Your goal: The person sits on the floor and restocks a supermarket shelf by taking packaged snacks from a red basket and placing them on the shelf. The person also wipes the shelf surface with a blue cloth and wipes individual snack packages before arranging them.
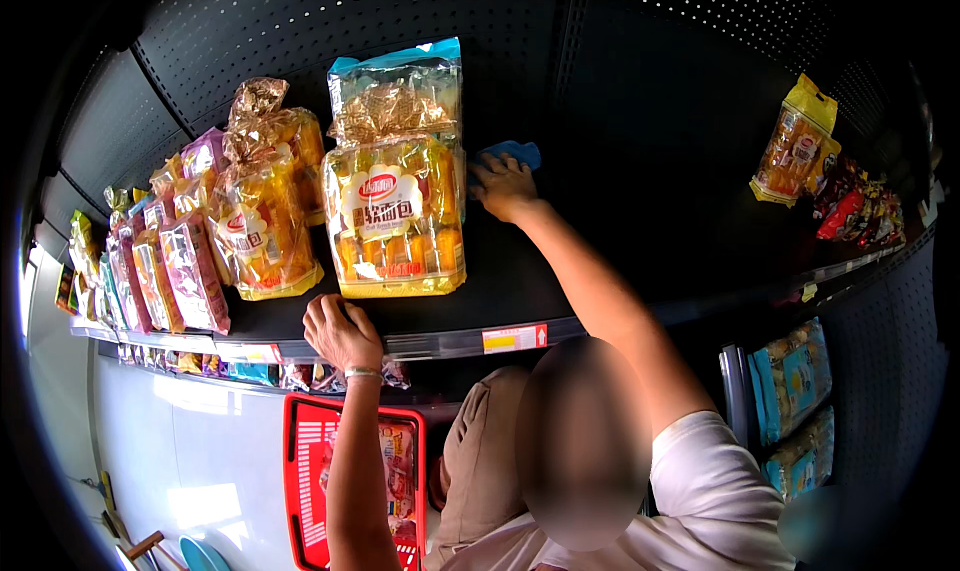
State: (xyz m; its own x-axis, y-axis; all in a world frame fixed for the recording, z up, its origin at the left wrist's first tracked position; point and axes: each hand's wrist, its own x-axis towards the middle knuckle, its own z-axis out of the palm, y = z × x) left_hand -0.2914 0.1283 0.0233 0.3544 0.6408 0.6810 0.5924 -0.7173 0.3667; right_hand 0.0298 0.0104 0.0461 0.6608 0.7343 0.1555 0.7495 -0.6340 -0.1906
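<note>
My right hand [506,185] lies on a blue cloth [517,153] on the black metal shelf [420,317], fingers spread over it, just right of a large bag of packaged bread rolls [394,218] with a yellow base and a blue top. My left hand [341,331] rests at the shelf's front edge, below and left of that bag, with fingers bent; its underside is hidden. Another bag of bread rolls [259,226] stands upright to the left, with more bread behind it.
Upright snack packets [193,271] line the shelf's left part. A yellow-topped bread pack [795,143] and red-wrapped packets [847,215] stand far right. Below are a red shopping basket [292,488] holding packets, blue-edged bags [791,380] at right, and a blue basin [202,554] on the floor.
</note>
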